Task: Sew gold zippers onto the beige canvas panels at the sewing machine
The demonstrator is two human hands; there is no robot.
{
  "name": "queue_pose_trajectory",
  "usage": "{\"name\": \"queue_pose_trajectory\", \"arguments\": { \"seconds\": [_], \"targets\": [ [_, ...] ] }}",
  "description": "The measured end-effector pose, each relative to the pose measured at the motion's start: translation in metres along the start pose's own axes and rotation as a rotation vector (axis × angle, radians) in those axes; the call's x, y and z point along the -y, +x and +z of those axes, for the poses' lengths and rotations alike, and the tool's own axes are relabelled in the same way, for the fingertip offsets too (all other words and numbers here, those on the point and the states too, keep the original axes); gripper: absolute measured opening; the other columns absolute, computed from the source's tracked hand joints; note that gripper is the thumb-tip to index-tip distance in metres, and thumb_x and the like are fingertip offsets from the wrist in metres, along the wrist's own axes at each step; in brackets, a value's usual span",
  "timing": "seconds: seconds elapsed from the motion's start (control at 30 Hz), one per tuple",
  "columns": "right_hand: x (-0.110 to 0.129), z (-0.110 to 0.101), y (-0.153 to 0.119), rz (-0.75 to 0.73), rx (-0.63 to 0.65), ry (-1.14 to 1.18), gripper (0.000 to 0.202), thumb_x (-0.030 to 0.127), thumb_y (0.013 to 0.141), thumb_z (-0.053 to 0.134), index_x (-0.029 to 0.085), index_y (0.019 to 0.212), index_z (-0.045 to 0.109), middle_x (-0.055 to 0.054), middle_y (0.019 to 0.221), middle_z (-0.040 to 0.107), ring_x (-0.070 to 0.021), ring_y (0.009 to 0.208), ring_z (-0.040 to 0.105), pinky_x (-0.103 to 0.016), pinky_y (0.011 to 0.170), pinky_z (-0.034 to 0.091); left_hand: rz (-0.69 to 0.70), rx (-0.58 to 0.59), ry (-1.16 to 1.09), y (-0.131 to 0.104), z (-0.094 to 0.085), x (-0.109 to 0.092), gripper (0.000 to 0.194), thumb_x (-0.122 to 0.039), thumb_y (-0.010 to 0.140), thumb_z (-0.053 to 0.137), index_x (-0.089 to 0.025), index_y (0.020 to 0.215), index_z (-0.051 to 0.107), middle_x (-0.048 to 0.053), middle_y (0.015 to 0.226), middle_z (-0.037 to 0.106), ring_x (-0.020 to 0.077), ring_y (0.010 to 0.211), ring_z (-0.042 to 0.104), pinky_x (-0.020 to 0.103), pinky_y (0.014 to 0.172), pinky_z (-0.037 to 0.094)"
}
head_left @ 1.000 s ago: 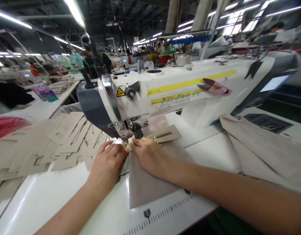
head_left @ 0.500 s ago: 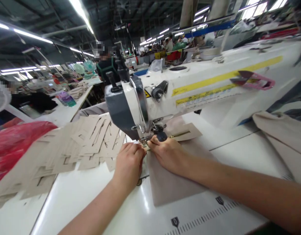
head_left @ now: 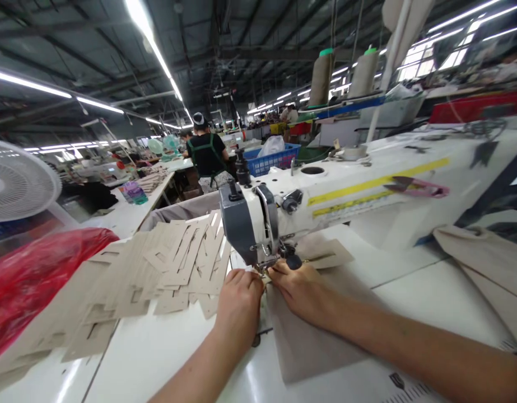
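Both hands work close to the needle area of a white and grey sewing machine (head_left: 245,224). My left hand (head_left: 240,296) is closed at the left of the presser foot, fingers curled at the fabric edge. From the right, my right hand (head_left: 302,288) pinches the taupe fabric piece (head_left: 304,347) right beside the foot. That fabric lies flat under my right wrist and reaches toward the front of the table. Behind the right hand rests a beige panel with a zipper (head_left: 329,256). My fingertips partly hide the fabric at the needle.
Overlapping beige cut panels (head_left: 174,263) spread left of the machine, beside a red plastic bag (head_left: 43,280). A white fan (head_left: 18,179) stands at far left. Pink-handled snips (head_left: 418,186) lie against the machine arm. More fabric (head_left: 485,268) lies right. A co-worker (head_left: 208,151) sits ahead.
The view has tilted up and swung left, so machine and hands appear lower and farther right. Both hands keep their places beside the presser foot; little fabric movement shows.
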State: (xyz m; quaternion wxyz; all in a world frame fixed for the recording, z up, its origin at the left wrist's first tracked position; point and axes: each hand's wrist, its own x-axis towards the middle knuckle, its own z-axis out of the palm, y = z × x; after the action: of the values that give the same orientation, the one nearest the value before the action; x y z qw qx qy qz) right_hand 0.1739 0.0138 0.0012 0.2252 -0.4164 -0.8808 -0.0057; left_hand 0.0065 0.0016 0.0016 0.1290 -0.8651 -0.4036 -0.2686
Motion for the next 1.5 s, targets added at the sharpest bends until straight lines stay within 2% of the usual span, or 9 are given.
{"name": "queue_pose_trajectory", "arguments": {
  "seconds": [0.5, 0.63, 0.73, 0.8, 0.9, 1.07, 1.23, 1.37, 1.5],
  "targets": [
    [-0.003, -0.012, 0.003, -0.014, -0.013, 0.036, 0.022, 0.009, 0.088, 0.041, 0.016, 0.088, 0.062, -0.006, 0.089, 0.066, -0.0189, 0.083, 0.059, -0.030, 0.075, 0.043, -0.036, -0.004, -0.032, 0.003, -0.002, 0.003, 0.014, -0.009, 0.084, 0.051, -0.014, 0.076, 0.061, 0.007, 0.074, 0.066, 0.0222, 0.071, 0.060, 0.039, 0.070, 0.049],
    [-0.021, -0.024, -0.020, 0.055, -0.010, -0.139, 0.023, 0.011, 0.083, 0.047, 0.011, 0.103, 0.060, -0.015, 0.107, 0.062, -0.0274, 0.099, 0.055, -0.042, 0.086, 0.041, -0.033, 0.015, -0.070, -0.003, -0.020, 0.001, 0.017, -0.006, 0.082, 0.051, -0.017, 0.086, 0.063, 0.005, 0.088, 0.069, 0.0198, 0.079, 0.064, 0.040, 0.078, 0.049],
    [-0.012, -0.031, -0.053, 0.190, 0.081, -0.281, 0.028, 0.001, 0.070, 0.050, 0.010, 0.092, 0.065, -0.018, 0.094, 0.065, -0.0311, 0.085, 0.060, -0.042, 0.073, 0.044, -0.026, 0.027, -0.170, -0.019, -0.038, -0.008, 0.023, -0.006, 0.084, 0.047, -0.020, 0.092, 0.063, 0.004, 0.095, 0.069, 0.0190, 0.085, 0.064, 0.043, 0.088, 0.045],
    [0.006, -0.038, -0.071, 0.177, 0.140, -0.159, 0.023, 0.002, 0.067, 0.051, 0.016, 0.078, 0.066, -0.012, 0.082, 0.066, -0.0267, 0.069, 0.061, -0.035, 0.061, 0.044, -0.006, 0.038, -0.234, -0.028, -0.048, -0.018, 0.023, -0.008, 0.085, 0.046, -0.022, 0.093, 0.063, 0.003, 0.093, 0.068, 0.0184, 0.086, 0.063, 0.044, 0.091, 0.042],
    [0.032, -0.057, -0.076, 0.223, 0.208, 0.177, 0.020, 0.014, 0.079, 0.046, 0.019, 0.071, 0.063, -0.008, 0.073, 0.067, -0.0223, 0.065, 0.061, -0.029, 0.057, 0.041, 0.034, 0.075, -0.313, -0.030, -0.057, -0.031, 0.024, -0.008, 0.083, 0.051, -0.023, 0.099, 0.062, 0.004, 0.095, 0.067, 0.0190, 0.089, 0.061, 0.041, 0.089, 0.043],
    [0.033, -0.085, -0.054, 0.311, 0.384, 0.727, 0.032, 0.021, 0.085, 0.038, 0.018, 0.059, 0.055, 0.000, 0.057, 0.060, -0.0158, 0.056, 0.057, -0.023, 0.049, 0.036, -0.029, 0.056, -0.382, -0.006, -0.060, -0.037, 0.032, -0.008, 0.072, 0.070, -0.022, 0.101, 0.061, 0.004, 0.102, 0.065, 0.0198, 0.096, 0.057, 0.035, 0.085, 0.046],
    [0.029, -0.086, -0.051, 0.362, 0.331, 0.543, 0.028, 0.023, 0.085, 0.042, 0.017, 0.062, 0.056, -0.003, 0.062, 0.061, -0.0173, 0.059, 0.058, -0.024, 0.049, 0.033, 0.006, 0.059, -0.448, 0.007, -0.059, -0.036, 0.023, -0.010, 0.068, 0.075, -0.022, 0.083, 0.063, 0.001, 0.087, 0.065, 0.0191, 0.087, 0.057, 0.032, 0.079, 0.044],
    [0.036, -0.092, -0.052, 0.270, 0.265, 0.392, 0.030, 0.023, 0.088, 0.040, 0.017, 0.067, 0.061, -0.007, 0.069, 0.066, -0.0188, 0.064, 0.062, -0.026, 0.052, 0.037, 0.061, 0.064, -0.461, 0.007, -0.059, -0.039, 0.013, -0.015, 0.074, 0.072, -0.021, 0.078, 0.061, 0.001, 0.084, 0.065, 0.0188, 0.083, 0.058, 0.032, 0.077, 0.042],
    [0.048, -0.089, -0.062, 0.091, -0.024, 0.078, 0.025, 0.016, 0.085, 0.045, 0.019, 0.067, 0.062, -0.006, 0.063, 0.066, -0.0208, 0.056, 0.061, -0.030, 0.050, 0.039, 0.198, 0.097, -0.420, 0.011, -0.063, -0.040, 0.009, -0.022, 0.087, 0.057, -0.020, 0.080, 0.062, 0.002, 0.078, 0.066, 0.0177, 0.077, 0.060, 0.031, 0.074, 0.043]
  ]
}}
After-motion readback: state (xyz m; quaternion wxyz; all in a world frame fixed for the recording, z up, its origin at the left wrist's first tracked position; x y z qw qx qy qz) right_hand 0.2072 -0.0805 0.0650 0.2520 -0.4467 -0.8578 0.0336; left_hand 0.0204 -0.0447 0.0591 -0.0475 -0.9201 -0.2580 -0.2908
